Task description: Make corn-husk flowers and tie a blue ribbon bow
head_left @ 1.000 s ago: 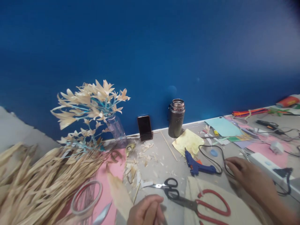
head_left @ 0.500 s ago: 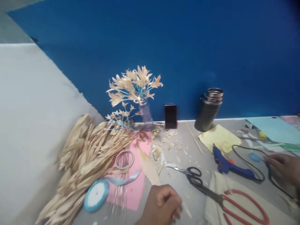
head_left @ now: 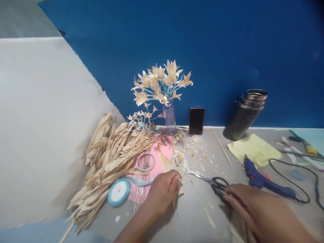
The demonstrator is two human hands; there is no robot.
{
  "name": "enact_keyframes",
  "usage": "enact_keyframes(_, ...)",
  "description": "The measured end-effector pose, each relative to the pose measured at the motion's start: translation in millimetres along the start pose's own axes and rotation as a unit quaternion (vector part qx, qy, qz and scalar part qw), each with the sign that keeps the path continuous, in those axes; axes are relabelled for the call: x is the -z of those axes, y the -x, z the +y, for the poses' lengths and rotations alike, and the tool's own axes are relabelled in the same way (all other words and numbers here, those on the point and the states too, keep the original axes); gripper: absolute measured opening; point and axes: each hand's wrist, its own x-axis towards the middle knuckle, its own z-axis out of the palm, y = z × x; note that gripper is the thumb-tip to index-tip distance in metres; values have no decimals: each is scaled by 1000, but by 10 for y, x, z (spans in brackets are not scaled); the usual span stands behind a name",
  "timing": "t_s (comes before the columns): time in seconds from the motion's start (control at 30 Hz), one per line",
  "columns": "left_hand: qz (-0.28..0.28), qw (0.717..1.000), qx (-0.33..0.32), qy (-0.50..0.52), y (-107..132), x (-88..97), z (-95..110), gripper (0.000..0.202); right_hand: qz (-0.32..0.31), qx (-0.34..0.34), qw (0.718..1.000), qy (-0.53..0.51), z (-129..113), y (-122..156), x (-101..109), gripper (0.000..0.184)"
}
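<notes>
My left hand (head_left: 162, 192) is closed around a thin strip of dried leaf (head_left: 177, 194) near the table's front, beside a pink paper sheet (head_left: 158, 162). My right hand (head_left: 253, 211) lies over the handles of the black scissors (head_left: 215, 182); its fingers reach the handles, but whether they grip them is not clear. A blue glue gun (head_left: 263, 180) with a black cord rests just right of the scissors.
A heap of dried leaves (head_left: 111, 162) fills the left. A blue ribbon spool (head_left: 118, 191) and a tape ring (head_left: 145, 162) sit on the pink sheet. At the blue wall stand a vase of leaf flowers (head_left: 164, 87), a phone (head_left: 196, 120) and a metal flask (head_left: 244, 114). Yellow paper (head_left: 253, 148) lies by it.
The view swung left. My left hand moved forward and took hold of a leaf strip. My right hand came from the glue gun's cord over to the black scissors.
</notes>
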Motion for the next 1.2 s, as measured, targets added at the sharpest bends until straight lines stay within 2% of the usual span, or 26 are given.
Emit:
enact_keyframes(0.07, 19, 999, -20, -41, -81, 121, 43, 27, -81, 77, 992, 64, -309, -117, -161, 24)
enact_keyframes(0.13, 72, 994, -58, -62, -167, 242, 92, 26, -118, 126, 982, 80, -490, -198, -313, 21)
enact_keyframes(0.23, 156, 981, -104, -57, -327, 396, 145, 23, -119, 137, 981, 73, -541, -225, -545, 22)
enact_keyframes(0.3, 170, 979, -100, -55, -458, 458, 142, 24, -99, 141, 983, 62, -473, -200, -676, 23)
enact_keyframes(0.43, 130, 982, -66, -123, -730, 458, 30, 28, -89, 144, 985, 8, -309, -154, -779, 29)
enact_keyframes(0.6, 83, 973, -16, -217, -943, 253, -109, 26, -79, 142, 987, -13, -254, -171, -735, 32)
enact_keyframes(0.77, 14, 967, -53, -250, -924, -23, -152, 16, -98, 121, 988, -16, -215, -181, -726, 32)
enact_keyframes(0.9, -84, 952, -90, -281, -793, -37, -155, 17, -125, 104, 987, -15, -179, -188, -718, 32)
enact_keyframes(0.93, -88, 952, -84, -281, -765, -13, -152, 19, -131, 100, 986, -15, -175, -192, -712, 32)
enact_keyframes(1.07, -32, 958, -41, -282, -716, 53, -156, 28, -147, 96, 984, -7, -173, -208, -693, 32)
enact_keyframes(1.2, -29, 956, -48, -288, -701, -24, -225, 14, -144, 98, 985, -8, -175, -221, -682, 33)
